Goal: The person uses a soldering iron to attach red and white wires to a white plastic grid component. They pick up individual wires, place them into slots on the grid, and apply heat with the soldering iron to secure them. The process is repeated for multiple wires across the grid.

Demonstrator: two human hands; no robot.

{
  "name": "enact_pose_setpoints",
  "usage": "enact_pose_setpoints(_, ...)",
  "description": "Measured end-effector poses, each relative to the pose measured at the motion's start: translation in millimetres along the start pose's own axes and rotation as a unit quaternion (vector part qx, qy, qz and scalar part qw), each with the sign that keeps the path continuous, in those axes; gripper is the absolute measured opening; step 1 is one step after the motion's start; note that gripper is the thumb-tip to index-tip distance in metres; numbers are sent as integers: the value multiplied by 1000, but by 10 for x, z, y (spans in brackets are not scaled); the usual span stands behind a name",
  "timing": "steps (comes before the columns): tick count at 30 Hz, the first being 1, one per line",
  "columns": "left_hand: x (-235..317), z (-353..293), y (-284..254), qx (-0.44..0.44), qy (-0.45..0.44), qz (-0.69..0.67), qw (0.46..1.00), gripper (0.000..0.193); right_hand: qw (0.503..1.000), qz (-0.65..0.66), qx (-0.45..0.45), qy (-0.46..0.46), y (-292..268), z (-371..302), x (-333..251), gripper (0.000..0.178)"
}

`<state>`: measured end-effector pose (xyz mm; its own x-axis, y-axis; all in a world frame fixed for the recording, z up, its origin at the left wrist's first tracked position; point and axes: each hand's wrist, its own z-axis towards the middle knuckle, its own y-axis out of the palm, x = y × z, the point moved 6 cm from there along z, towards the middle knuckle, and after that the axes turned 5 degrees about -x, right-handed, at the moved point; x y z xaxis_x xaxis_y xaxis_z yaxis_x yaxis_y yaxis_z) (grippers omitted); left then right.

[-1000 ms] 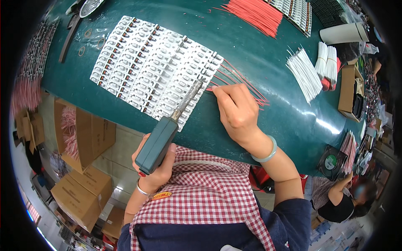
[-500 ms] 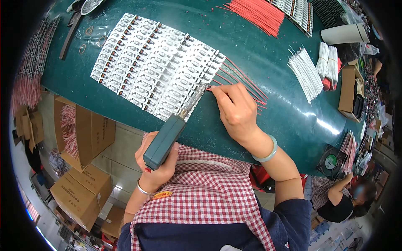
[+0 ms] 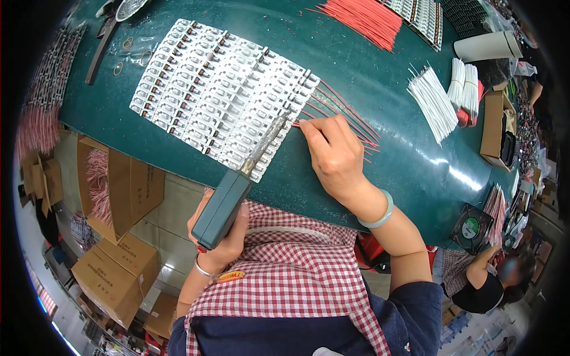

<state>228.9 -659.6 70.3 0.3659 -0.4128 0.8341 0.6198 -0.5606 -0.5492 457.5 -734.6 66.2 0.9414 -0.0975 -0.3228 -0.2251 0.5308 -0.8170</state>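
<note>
My left hand is wrapped round the green handle of a soldering iron. Its dark, worn shaft slants up and right over a panel of white circuit boards, and the tip is at the panel's right edge. Close by that tip, my right hand pinches a thin red wire between thumb and fingertips; the wire's end meets the panel edge. Above this hand, several red wires run from the same edge across the table. Whether the tip touches the wire is too small to tell.
A bundle of red wires lies at the far side, white wires to the right. A small fan sits at the right table edge. Cardboard boxes stand on the floor at left. A co-worker is at lower right.
The soldering iron's handle has shifted down and slightly left in my left hand, while its tip stays near the panel's right edge. My right hand has barely moved.
</note>
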Motion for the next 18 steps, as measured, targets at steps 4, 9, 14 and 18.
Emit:
enact_pose_setpoints(4, 3, 5, 2, 2, -7, -14, 1000, 20, 1000, 3, 7, 0, 4, -9, 0, 25)
enact_pose_setpoints(9, -21, -6, 25, 2, -31, -49, 998, 21, 1000, -6, 5, -4, -8, -6, -6, 27)
enact_pose_setpoints(14, 148, 145, 38, -24, 0, -18, 1000, 22, 1000, -5, 6, -2, 1, -14, 7, 28)
enact_pose_setpoints(18, 164, 179, 64, -35, 10, -8, 999, 20, 1000, -2, 9, -5, -13, 5, 3, 28)
